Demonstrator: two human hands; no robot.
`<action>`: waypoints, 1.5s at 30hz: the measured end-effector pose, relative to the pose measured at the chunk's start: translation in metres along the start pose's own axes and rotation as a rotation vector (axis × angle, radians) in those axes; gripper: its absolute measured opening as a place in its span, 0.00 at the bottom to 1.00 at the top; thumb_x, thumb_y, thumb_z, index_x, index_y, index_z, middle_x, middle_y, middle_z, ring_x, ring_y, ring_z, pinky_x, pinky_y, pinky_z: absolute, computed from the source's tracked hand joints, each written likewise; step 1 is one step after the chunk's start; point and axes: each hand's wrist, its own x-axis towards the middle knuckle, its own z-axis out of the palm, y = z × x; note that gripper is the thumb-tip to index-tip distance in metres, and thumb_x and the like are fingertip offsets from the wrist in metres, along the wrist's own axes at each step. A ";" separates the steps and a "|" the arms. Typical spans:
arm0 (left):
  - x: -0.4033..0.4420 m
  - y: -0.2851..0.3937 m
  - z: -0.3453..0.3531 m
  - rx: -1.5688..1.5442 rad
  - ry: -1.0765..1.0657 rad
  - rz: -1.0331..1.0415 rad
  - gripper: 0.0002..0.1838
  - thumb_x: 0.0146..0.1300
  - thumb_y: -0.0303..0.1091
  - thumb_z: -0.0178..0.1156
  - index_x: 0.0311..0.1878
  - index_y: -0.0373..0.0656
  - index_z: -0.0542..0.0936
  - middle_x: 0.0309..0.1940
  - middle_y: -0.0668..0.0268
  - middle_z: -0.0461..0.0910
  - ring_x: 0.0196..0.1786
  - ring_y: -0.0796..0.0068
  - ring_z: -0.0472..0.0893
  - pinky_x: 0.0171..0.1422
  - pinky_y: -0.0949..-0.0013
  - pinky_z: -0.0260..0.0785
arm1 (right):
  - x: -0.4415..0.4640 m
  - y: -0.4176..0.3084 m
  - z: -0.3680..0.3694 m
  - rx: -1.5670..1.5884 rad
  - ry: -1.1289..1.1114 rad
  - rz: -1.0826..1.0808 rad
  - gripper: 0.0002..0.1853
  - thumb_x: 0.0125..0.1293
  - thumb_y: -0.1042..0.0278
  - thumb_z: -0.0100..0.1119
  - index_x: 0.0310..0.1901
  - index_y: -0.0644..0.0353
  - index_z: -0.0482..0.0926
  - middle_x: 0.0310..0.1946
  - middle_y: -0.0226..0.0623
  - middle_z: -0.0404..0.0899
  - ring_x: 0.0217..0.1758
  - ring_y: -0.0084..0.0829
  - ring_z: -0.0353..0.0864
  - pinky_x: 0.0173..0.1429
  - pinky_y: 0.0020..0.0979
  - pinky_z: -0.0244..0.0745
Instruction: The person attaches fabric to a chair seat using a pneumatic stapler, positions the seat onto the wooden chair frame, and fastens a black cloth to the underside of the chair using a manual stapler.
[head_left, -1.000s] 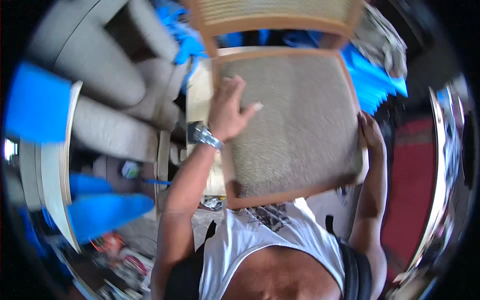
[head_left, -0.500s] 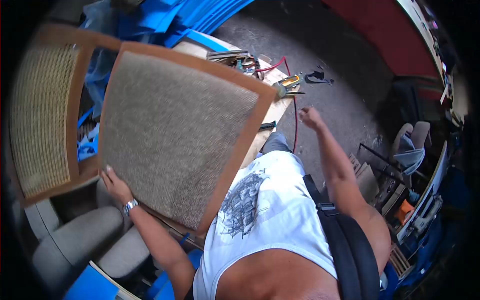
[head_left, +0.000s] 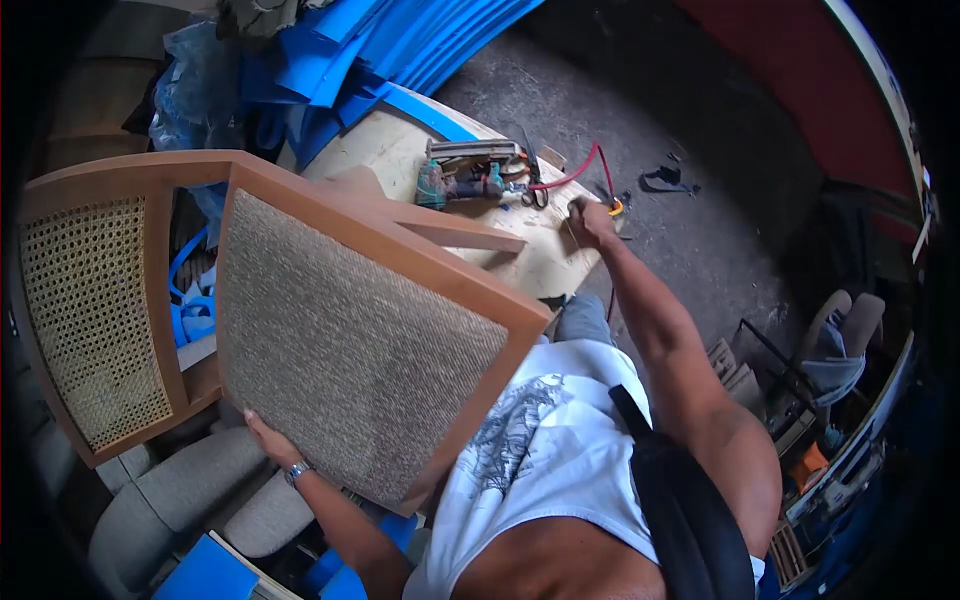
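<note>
A wooden chair is tilted up before me, with a woven cane back [head_left: 95, 310] on the left and a grey-brown fabric seat [head_left: 350, 340] facing me. My left hand [head_left: 270, 440], with a watch at its wrist, grips the seat's lower left edge; its fingers are partly hidden behind the frame. At the near corner of the light worktable [head_left: 545, 275], my right hand [head_left: 594, 222] is closed, its fingertips turned down. What it holds, if anything, is too small to name. Beside it shows part of a yellow-handled tool [head_left: 617, 208].
On the worktable lies an air stapler [head_left: 470, 170] with a red hose [head_left: 590, 165]. Blue sheets [head_left: 400, 50] are heaped at the back. Grey cushions [head_left: 180, 475] sit below the chair. Black scraps [head_left: 668, 180] lie on the floor; stacked items line the right.
My right hand has moved from the air beside the worktable onto its corner, by the yellow-handled tool. The chair has tipped lower, revealing its leg and more of the stapler.
</note>
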 end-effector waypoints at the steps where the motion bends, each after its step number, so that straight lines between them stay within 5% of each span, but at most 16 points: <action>1: -0.008 0.012 0.001 0.033 0.040 -0.026 0.37 0.76 0.57 0.39 0.71 0.29 0.64 0.70 0.48 0.66 0.70 0.55 0.67 0.75 0.61 0.54 | 0.026 -0.013 -0.002 -0.001 0.058 -0.002 0.19 0.68 0.56 0.49 0.45 0.61 0.83 0.42 0.55 0.83 0.49 0.55 0.82 0.56 0.50 0.75; 9: 0.003 -0.026 -0.016 -0.105 0.060 -0.089 0.34 0.76 0.52 0.40 0.65 0.26 0.69 0.62 0.47 0.73 0.61 0.56 0.72 0.68 0.58 0.60 | 0.163 -0.085 0.029 -0.185 0.021 0.196 0.23 0.67 0.49 0.52 0.56 0.54 0.78 0.52 0.51 0.82 0.57 0.50 0.81 0.60 0.47 0.76; 15: -0.010 0.010 0.005 -0.309 0.135 -0.187 0.30 0.76 0.48 0.41 0.64 0.28 0.71 0.62 0.48 0.73 0.63 0.58 0.72 0.70 0.57 0.60 | 0.179 -0.082 0.037 -0.112 0.146 0.309 0.19 0.61 0.57 0.57 0.48 0.60 0.83 0.52 0.50 0.81 0.56 0.50 0.81 0.56 0.46 0.77; 17: -0.006 -0.012 -0.002 0.053 0.157 -0.018 0.29 0.76 0.46 0.40 0.65 0.29 0.71 0.64 0.51 0.73 0.65 0.60 0.72 0.70 0.58 0.61 | 0.166 -0.056 0.027 -0.193 0.355 0.039 0.18 0.59 0.58 0.60 0.50 0.55 0.84 0.55 0.46 0.79 0.55 0.48 0.81 0.60 0.41 0.75; 18: -0.004 -0.022 -0.001 -0.030 0.120 -0.136 0.26 0.77 0.42 0.41 0.64 0.30 0.72 0.64 0.50 0.73 0.65 0.60 0.73 0.70 0.59 0.62 | 0.198 0.016 0.036 -0.423 0.423 -0.588 0.16 0.59 0.64 0.59 0.48 0.56 0.84 0.54 0.45 0.79 0.53 0.45 0.82 0.63 0.38 0.73; 19: 0.000 -0.065 -0.013 0.637 0.146 0.305 0.23 0.77 0.39 0.42 0.62 0.29 0.73 0.62 0.47 0.75 0.65 0.53 0.74 0.69 0.58 0.64 | 0.150 -0.050 -0.002 -0.283 0.596 -0.662 0.13 0.57 0.71 0.56 0.42 0.57 0.86 0.49 0.41 0.83 0.51 0.41 0.82 0.66 0.37 0.71; 21: -0.011 -0.006 0.006 0.543 0.234 0.192 0.23 0.78 0.39 0.41 0.63 0.31 0.72 0.61 0.44 0.75 0.63 0.44 0.74 0.69 0.54 0.64 | 0.202 -0.040 -0.032 0.045 0.653 -1.115 0.10 0.56 0.72 0.53 0.27 0.60 0.85 0.34 0.36 0.86 0.39 0.38 0.84 0.54 0.37 0.78; 24: -0.022 0.044 0.015 0.152 0.291 -0.181 0.28 0.75 0.50 0.47 0.66 0.36 0.70 0.62 0.42 0.73 0.64 0.44 0.73 0.66 0.51 0.66 | 0.159 -0.172 -0.102 0.977 0.293 -0.681 0.19 0.78 0.59 0.47 0.60 0.64 0.74 0.46 0.39 0.82 0.39 0.26 0.78 0.45 0.28 0.75; 27: -0.025 0.042 0.014 0.061 0.294 -0.224 0.31 0.72 0.53 0.50 0.67 0.37 0.68 0.61 0.43 0.74 0.64 0.44 0.73 0.65 0.50 0.67 | 0.014 -0.360 -0.157 0.546 0.241 -0.911 0.22 0.77 0.61 0.47 0.66 0.64 0.71 0.53 0.42 0.81 0.51 0.29 0.81 0.55 0.31 0.77; 30: -0.018 0.043 0.011 0.021 0.323 -0.163 0.29 0.69 0.49 0.54 0.64 0.38 0.69 0.57 0.44 0.76 0.58 0.42 0.76 0.61 0.49 0.70 | -0.101 -0.471 -0.141 0.300 -0.299 -0.888 0.15 0.70 0.69 0.56 0.55 0.64 0.80 0.41 0.35 0.84 0.45 0.28 0.82 0.50 0.31 0.77; 32: -0.024 0.046 0.008 0.023 0.346 -0.140 0.28 0.68 0.48 0.55 0.63 0.37 0.70 0.57 0.44 0.75 0.56 0.42 0.77 0.59 0.49 0.71 | -0.204 -0.536 -0.083 -0.209 -0.392 -1.219 0.13 0.70 0.64 0.56 0.50 0.60 0.83 0.38 0.40 0.85 0.41 0.32 0.84 0.49 0.34 0.77; 34: -0.025 0.043 0.006 -0.031 0.366 -0.109 0.26 0.68 0.46 0.55 0.62 0.37 0.70 0.57 0.44 0.75 0.54 0.41 0.78 0.56 0.47 0.72 | -0.259 -0.587 -0.018 -0.538 -0.324 -1.469 0.16 0.67 0.53 0.61 0.46 0.56 0.84 0.37 0.53 0.83 0.44 0.51 0.83 0.50 0.45 0.77; 39: -0.030 0.039 0.004 -0.052 0.346 -0.113 0.24 0.67 0.42 0.56 0.61 0.37 0.70 0.57 0.43 0.74 0.54 0.40 0.77 0.55 0.46 0.73 | -0.250 -0.656 0.141 -0.775 -0.102 -1.988 0.17 0.64 0.54 0.64 0.35 0.64 0.84 0.24 0.45 0.83 0.29 0.44 0.85 0.38 0.42 0.80; 40: -0.031 0.037 0.005 -0.036 0.353 -0.100 0.24 0.67 0.42 0.56 0.61 0.37 0.70 0.57 0.43 0.73 0.54 0.40 0.77 0.55 0.46 0.73 | -0.259 -0.668 0.149 -0.797 -0.102 -1.993 0.17 0.64 0.54 0.64 0.35 0.64 0.84 0.24 0.45 0.83 0.29 0.44 0.85 0.38 0.42 0.80; 42: -0.031 0.035 0.004 -0.054 0.324 -0.102 0.25 0.67 0.42 0.55 0.62 0.36 0.69 0.59 0.41 0.71 0.54 0.38 0.77 0.54 0.45 0.74 | -0.274 -0.686 0.161 -1.125 -0.517 -1.279 0.16 0.64 0.56 0.62 0.32 0.63 0.84 0.22 0.38 0.83 0.25 0.33 0.85 0.33 0.35 0.80; 45: -0.032 0.035 0.006 -0.018 0.323 -0.093 0.26 0.68 0.42 0.55 0.63 0.35 0.68 0.59 0.39 0.71 0.55 0.39 0.77 0.53 0.45 0.75 | -0.273 -0.691 0.164 -1.181 -0.594 -1.178 0.17 0.66 0.54 0.59 0.29 0.60 0.84 0.21 0.32 0.84 0.22 0.23 0.83 0.25 0.29 0.77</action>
